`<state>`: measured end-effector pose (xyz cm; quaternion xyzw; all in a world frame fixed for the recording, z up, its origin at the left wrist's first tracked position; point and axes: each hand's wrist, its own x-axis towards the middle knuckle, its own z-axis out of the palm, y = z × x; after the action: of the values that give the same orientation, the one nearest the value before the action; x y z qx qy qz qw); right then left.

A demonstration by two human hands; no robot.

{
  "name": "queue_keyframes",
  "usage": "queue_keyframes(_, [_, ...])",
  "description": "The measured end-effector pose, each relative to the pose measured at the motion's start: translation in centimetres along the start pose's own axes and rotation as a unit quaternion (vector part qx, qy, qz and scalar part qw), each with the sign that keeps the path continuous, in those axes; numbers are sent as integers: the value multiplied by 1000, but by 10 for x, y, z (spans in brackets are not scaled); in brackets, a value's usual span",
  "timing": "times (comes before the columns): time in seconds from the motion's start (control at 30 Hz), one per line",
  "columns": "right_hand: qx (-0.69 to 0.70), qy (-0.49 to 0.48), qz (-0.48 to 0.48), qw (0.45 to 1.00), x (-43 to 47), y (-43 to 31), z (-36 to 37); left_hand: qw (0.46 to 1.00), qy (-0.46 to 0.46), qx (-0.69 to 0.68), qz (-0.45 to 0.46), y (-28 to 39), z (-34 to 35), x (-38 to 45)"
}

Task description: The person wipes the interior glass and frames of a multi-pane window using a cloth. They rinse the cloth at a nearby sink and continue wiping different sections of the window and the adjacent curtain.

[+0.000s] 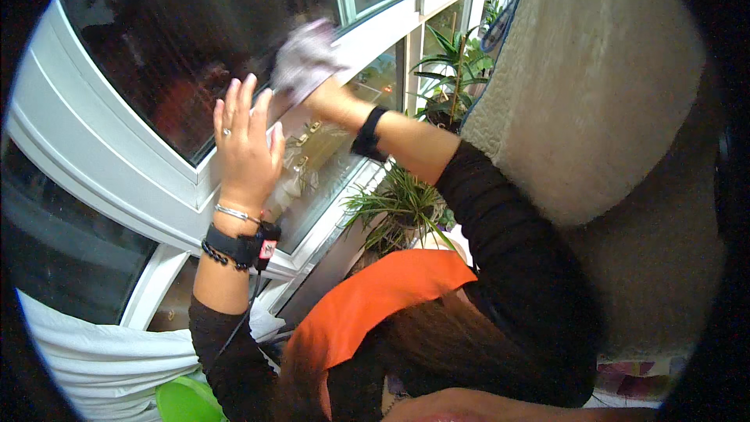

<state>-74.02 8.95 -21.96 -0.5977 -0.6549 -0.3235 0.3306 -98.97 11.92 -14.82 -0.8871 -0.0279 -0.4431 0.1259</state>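
My left hand (pixel 249 143) is raised by the white window frame (pixel 375 35), back towards me and fingers slightly apart, holding nothing. It appears to rest on the frame, though the contact is hidden behind the palm. A crumpled pale cloth (pixel 307 58), blurred, is in my right hand (pixel 325 97) against the lower edge of a dark window pane (pixel 176 41). The cloth hides most of that hand's fingers. Below the frame's crossbar is a lower pane (pixel 328 179). Wristbands circle both wrists, and a cable runs down from the left one.
Potted plants stand along the window: a grassy one (pixel 401 205) below my right forearm and a spiky-leaved one (pixel 454 67) farther off. A pale curtain (pixel 586 70) hangs at the right. White fabric (pixel 111 357) and a green object (pixel 187 401) are at the lower left.
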Motion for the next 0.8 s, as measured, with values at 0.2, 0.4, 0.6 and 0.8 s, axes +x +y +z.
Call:
queue_keyframes(0.2, [-213,-102,383,893,20,267,-51,999,-31,-11,-31,0,18,-30])
queue_keyframes(0.4, [-217,99,293,926,-16,167,23,992,-104,-55,-35,37,17,-65])
queue_keyframes(0.6, [261,34,98,960,-22,-142,48,990,97,-68,-80,32,-26,-100])
queue_keyframes(0.8, [493,86,84,862,4,-243,52,952,247,-36,-177,17,-70,-139])
